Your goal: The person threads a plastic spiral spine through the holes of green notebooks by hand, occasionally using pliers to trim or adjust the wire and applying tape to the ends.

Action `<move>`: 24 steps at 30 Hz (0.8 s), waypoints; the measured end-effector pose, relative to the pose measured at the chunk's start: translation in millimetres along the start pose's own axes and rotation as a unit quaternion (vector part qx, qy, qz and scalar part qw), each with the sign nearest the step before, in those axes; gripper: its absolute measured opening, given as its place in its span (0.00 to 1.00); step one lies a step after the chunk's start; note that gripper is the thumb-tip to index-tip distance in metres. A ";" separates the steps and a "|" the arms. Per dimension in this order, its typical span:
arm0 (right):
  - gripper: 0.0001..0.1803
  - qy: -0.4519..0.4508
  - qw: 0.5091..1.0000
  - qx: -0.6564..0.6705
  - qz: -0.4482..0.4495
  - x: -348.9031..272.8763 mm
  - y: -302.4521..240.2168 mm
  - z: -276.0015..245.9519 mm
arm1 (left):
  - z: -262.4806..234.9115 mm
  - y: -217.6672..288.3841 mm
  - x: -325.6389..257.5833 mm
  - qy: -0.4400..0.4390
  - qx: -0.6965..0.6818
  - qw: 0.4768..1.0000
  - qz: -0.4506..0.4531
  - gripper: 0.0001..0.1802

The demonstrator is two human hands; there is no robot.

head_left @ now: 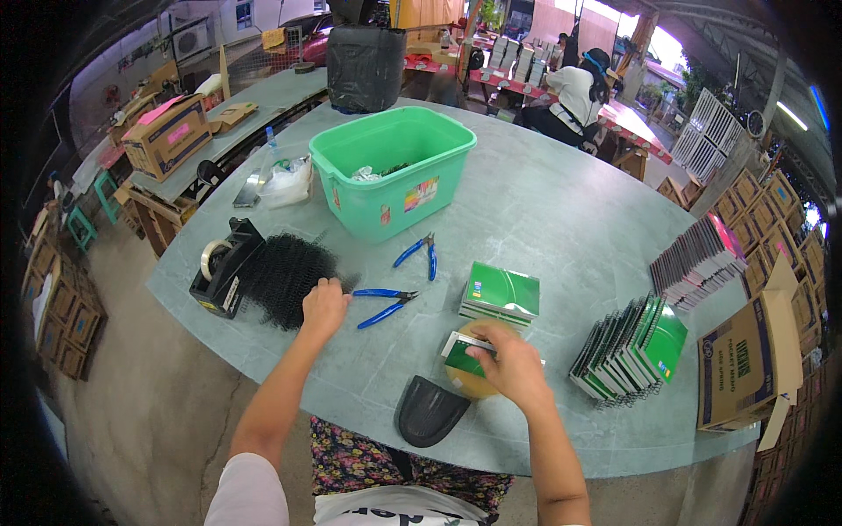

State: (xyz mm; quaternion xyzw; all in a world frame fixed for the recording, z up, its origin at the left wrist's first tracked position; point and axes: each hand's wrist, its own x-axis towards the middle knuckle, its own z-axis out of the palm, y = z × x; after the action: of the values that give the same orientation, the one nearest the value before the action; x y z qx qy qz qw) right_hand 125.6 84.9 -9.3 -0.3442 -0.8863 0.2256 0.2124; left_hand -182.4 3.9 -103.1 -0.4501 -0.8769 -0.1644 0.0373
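Observation:
My left hand is at the right edge of a pile of black spiral binding coils, its fingers closed; what they pinch is hidden. Under my right hand, a small green notebook is gripped over a round tan disc. Just right of my left hand lie blue-handled cutters, and a second pair of cutters is farther off. A stack of green notebooks stands beyond my right hand. Spiral-bound green notebooks lean in a row to the right.
A black tape dispenser borders the coils. Beyond is a mint-green tub, with a plastic bag beside it. A dark curved pad lies near the front edge. Right are pink-covered notebooks and an open carton. Another person sits behind.

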 end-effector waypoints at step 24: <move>0.15 0.018 0.995 -0.098 -0.010 2.0 2.1 16.3 | -32.3 74.2 -48.6 -0.054 0.014 0.982 0.179 0.35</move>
State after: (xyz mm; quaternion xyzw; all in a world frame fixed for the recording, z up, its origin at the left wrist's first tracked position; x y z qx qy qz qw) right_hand 116.7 83.5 -23.2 -0.3584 -0.9037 0.1290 0.1956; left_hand -96.8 -4.1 -64.1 -0.6075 -0.7851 -0.1181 0.0246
